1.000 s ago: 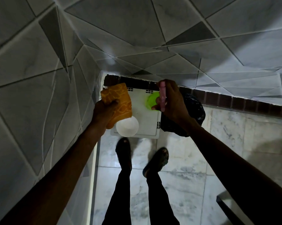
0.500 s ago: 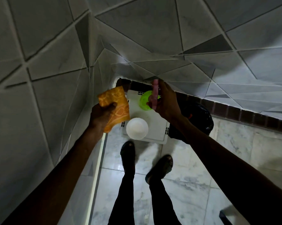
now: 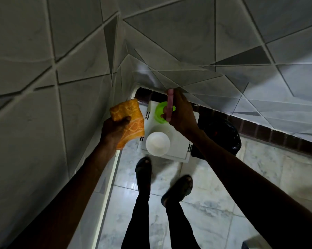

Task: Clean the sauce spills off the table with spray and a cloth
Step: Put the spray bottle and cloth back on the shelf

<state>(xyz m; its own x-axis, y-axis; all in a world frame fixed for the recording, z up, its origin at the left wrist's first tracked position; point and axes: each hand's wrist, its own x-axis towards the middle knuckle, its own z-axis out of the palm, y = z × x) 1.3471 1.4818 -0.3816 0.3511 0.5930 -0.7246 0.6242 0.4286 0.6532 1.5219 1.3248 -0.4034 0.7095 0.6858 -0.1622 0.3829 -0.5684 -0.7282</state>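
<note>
The left hand (image 3: 115,130) clenches an orange cloth (image 3: 129,112), thumb across its front. The right hand (image 3: 182,115) grips a slim pink spray bottle (image 3: 169,105) — top poking above the fingers — over the small white table (image 3: 178,141).

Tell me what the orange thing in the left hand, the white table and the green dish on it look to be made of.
Orange cloth: soft patterned fabric, matte; it folds and droops in the left hand.
White table: likely moulded plastic, smooth; slotted vents sit near its edges.
Green dish: probably plastic, bright and uniform, though partly hidden by the pink spray bottle.
</note>
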